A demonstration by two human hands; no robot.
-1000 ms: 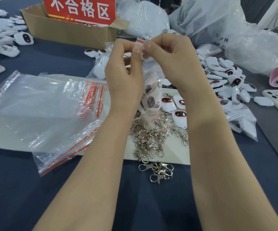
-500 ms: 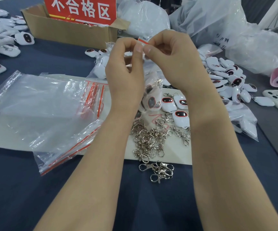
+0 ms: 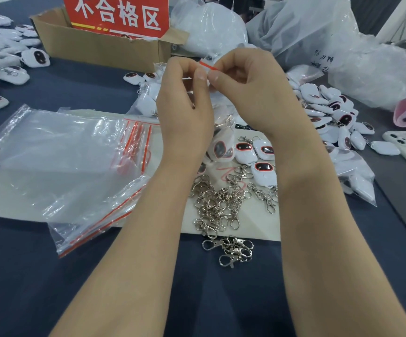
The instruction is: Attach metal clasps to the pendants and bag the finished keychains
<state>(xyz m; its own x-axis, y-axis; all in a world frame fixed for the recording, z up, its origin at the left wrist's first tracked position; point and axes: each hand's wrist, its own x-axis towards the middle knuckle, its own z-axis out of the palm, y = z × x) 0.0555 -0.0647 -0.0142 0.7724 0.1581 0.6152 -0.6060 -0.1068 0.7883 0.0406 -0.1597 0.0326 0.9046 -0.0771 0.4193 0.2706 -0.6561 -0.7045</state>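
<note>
Head view: left hand (image 3: 185, 103) and right hand (image 3: 253, 93), both grips pinched tight on the zip strip of small bag (image 3: 208, 66).
Keychain: pendant (image 3: 221, 150) seems inside bag, hanging between wrists above worktop (image 3: 27, 276).
Risk: partial seal, pendant drops out.
Around: loose clasps (image 3: 216, 205) below wrists could snag; spare bags (image 3: 58, 154) left; cardboard box (image 3: 100, 45) behind.

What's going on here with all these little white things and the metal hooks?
A person is bagging keychains. The left hand and right hand both pinch the red-striped top of a small clear bag, apparently pressing it closed. A pendant seems to hang inside it. Below lie loose metal clasps and a few white pendants, with empty zip bags stacked to the left.
</note>
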